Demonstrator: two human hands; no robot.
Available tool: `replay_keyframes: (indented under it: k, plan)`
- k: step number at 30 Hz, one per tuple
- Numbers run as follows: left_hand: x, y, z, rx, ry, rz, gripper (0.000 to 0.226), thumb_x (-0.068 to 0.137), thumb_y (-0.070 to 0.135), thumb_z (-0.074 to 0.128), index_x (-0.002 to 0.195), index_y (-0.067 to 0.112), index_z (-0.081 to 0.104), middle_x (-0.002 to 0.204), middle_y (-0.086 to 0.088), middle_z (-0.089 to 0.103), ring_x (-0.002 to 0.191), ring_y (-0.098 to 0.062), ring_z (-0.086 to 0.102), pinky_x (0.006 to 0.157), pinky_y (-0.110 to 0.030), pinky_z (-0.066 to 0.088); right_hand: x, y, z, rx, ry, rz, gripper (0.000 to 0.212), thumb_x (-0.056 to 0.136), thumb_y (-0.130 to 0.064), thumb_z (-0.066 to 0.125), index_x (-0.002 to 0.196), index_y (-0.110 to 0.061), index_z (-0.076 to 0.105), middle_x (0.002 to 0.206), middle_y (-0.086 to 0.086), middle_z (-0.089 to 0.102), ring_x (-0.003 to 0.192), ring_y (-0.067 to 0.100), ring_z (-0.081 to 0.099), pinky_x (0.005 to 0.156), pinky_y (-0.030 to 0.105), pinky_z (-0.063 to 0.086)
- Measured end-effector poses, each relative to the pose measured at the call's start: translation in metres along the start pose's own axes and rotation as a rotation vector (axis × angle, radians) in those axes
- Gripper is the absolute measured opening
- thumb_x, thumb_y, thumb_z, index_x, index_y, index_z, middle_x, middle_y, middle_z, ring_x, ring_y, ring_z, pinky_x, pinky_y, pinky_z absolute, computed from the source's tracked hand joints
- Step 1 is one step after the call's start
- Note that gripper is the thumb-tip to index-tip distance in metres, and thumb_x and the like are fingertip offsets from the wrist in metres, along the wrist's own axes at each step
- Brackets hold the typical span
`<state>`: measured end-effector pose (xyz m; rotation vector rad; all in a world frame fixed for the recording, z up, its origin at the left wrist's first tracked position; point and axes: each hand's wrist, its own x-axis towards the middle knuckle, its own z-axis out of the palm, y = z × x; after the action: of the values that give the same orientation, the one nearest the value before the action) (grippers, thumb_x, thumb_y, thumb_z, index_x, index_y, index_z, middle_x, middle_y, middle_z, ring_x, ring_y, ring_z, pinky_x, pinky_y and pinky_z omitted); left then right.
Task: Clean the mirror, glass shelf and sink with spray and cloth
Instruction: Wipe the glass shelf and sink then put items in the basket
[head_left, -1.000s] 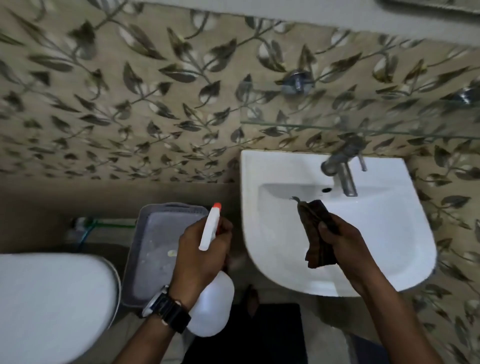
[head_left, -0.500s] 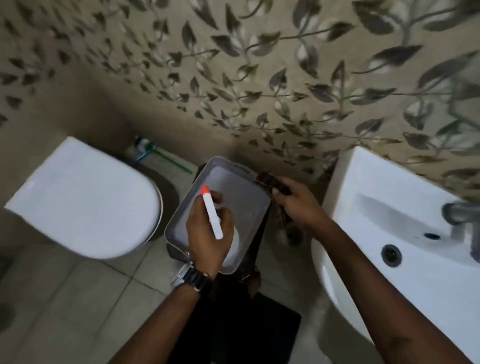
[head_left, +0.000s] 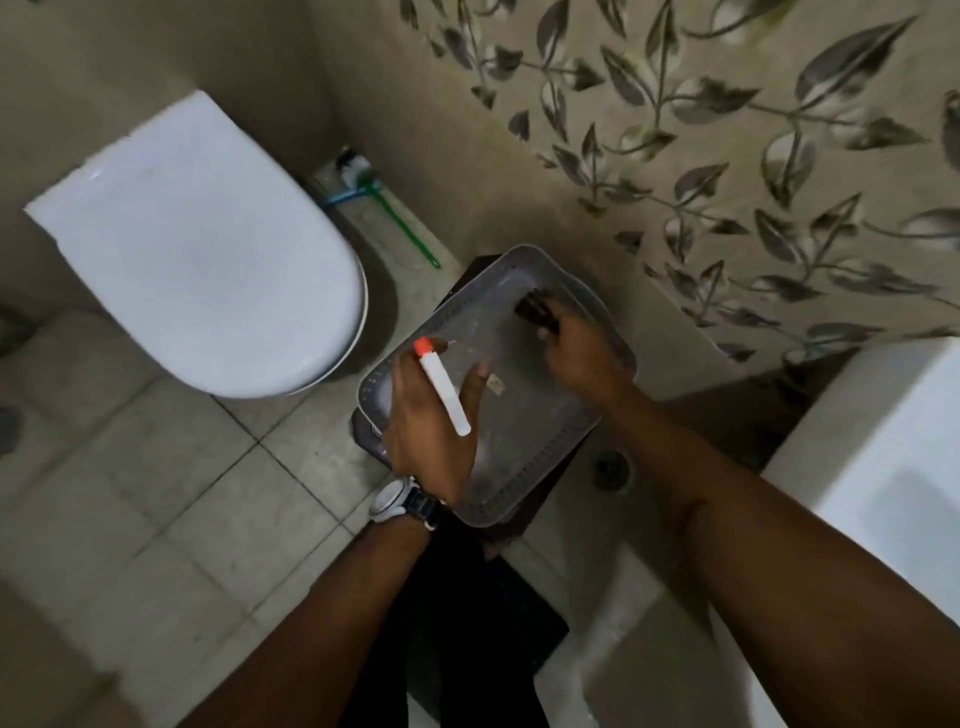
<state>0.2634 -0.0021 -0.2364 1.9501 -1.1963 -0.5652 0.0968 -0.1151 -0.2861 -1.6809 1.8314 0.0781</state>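
My left hand (head_left: 434, 415) grips a white spray bottle (head_left: 444, 388) with an orange nozzle tip, held low inside a grey plastic tray (head_left: 545, 447); the bottle's body is hidden under the hand. My right hand (head_left: 576, 353) holds a dark brown cloth (head_left: 535, 307) over the tray's far corner. The white sink (head_left: 883, 467) shows only at the right edge. The mirror and glass shelf are out of view.
The tray rests on a dark stool (head_left: 540, 514) against the leaf-patterned wall. A white toilet (head_left: 208, 249) with its lid down stands at the left. A green-handled brush (head_left: 405, 228) lies on the tiled floor behind it. A floor drain (head_left: 612, 468) sits under the sink.
The view has swung left and down from the sink to the tray. Both hands moved from near the sink into the tray, taking bottle and cloth lower.
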Motion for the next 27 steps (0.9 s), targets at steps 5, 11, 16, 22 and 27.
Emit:
replay_keyframes:
  k: [5,11,16,22,27]
  plan:
    - [-0.002,-0.011,0.006,0.003,-0.027,-0.013,0.046,0.089,0.036,0.084,0.118,0.005,0.066,0.111,-0.013,0.074,0.103,-0.033,0.074,0.085,-0.024,0.045,-0.012,-0.001,0.023,-0.036,-0.121,-0.081,0.038,0.097,-0.011,0.055,0.134,-0.006,0.055,0.134,0.018,0.060,0.122,0.034,0.058,0.099,0.031,0.043]
    - [-0.015,-0.015,0.022,-0.053,-0.090,-0.060,0.056,0.086,0.039,0.088,0.125,0.007,0.064,0.122,-0.009,0.070,0.109,-0.026,0.070,0.086,-0.028,0.053,-0.012,0.021,0.039,-0.120,-0.230,-0.099,0.047,0.099,-0.006,0.049,0.145,-0.002,0.044,0.153,0.020,0.043,0.137,0.037,0.047,0.111,0.042,0.040]
    - [-0.028,-0.025,0.036,-0.032,-0.082,-0.067,0.064,0.080,0.053,0.086,0.126,0.017,0.061,0.123,0.002,0.067,0.110,-0.017,0.066,0.082,-0.020,0.047,-0.006,0.034,0.049,-0.312,-0.425,-0.090,0.081,0.102,-0.019,0.054,0.163,-0.010,0.002,0.172,0.011,-0.008,0.159,0.034,0.009,0.127,0.047,0.022]
    - [-0.036,-0.064,0.047,-0.005,-0.129,0.043,0.065,0.083,0.052,0.083,0.129,0.016,0.054,0.126,0.006,0.054,0.115,-0.016,0.060,0.091,-0.028,0.051,-0.006,0.036,0.053,-0.382,-0.475,-0.057,0.086,0.103,-0.030,0.051,0.163,-0.014,-0.009,0.171,0.004,-0.020,0.160,0.032,-0.006,0.128,0.052,0.014]
    - [-0.036,-0.081,0.040,-0.080,-0.179,0.060,0.091,0.074,0.051,0.091,0.145,0.020,0.044,0.142,0.012,0.050,0.133,-0.010,0.054,0.113,-0.019,0.041,-0.013,0.034,0.052,-0.328,-0.449,-0.060,0.082,0.104,-0.030,0.048,0.164,-0.014,-0.005,0.172,0.004,-0.016,0.159,0.034,-0.005,0.129,0.051,0.013]
